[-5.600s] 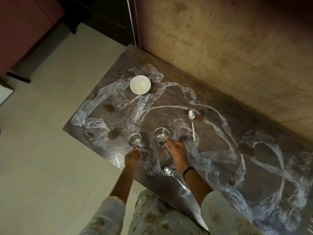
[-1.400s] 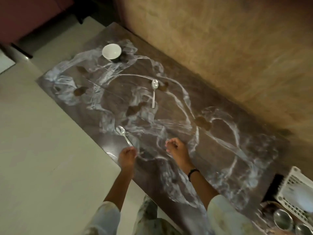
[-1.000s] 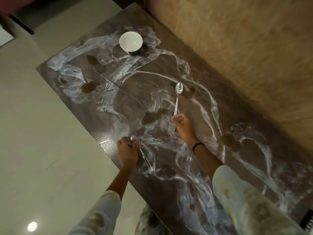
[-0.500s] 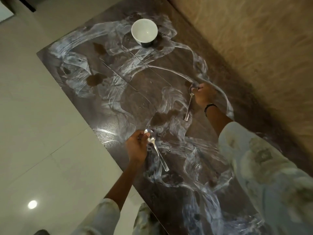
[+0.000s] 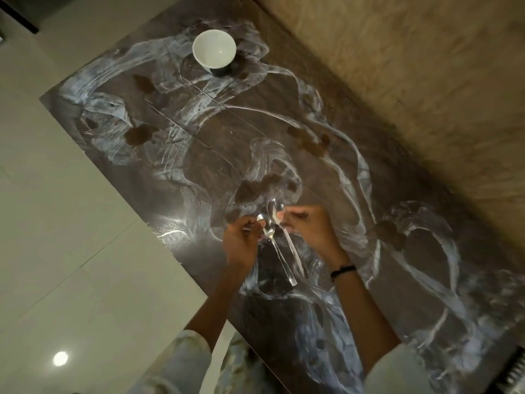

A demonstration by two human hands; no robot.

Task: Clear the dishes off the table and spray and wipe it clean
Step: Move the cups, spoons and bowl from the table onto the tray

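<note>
Both spoons are now coming together over the table (image 5: 426, 223), the left hand (image 5: 241, 245) pinching one spoon (image 5: 277, 251) and the right hand (image 5: 309, 228) pinching the other spoon (image 5: 292, 248), handles pointing bodyward, while the white bowl (image 5: 214, 49) is sitting far ahead.

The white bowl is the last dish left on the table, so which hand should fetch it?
Probably the left hand, once its spoon passes to the right hand. The white bowl sits at the far left end of the table, on that hand's side.
</note>
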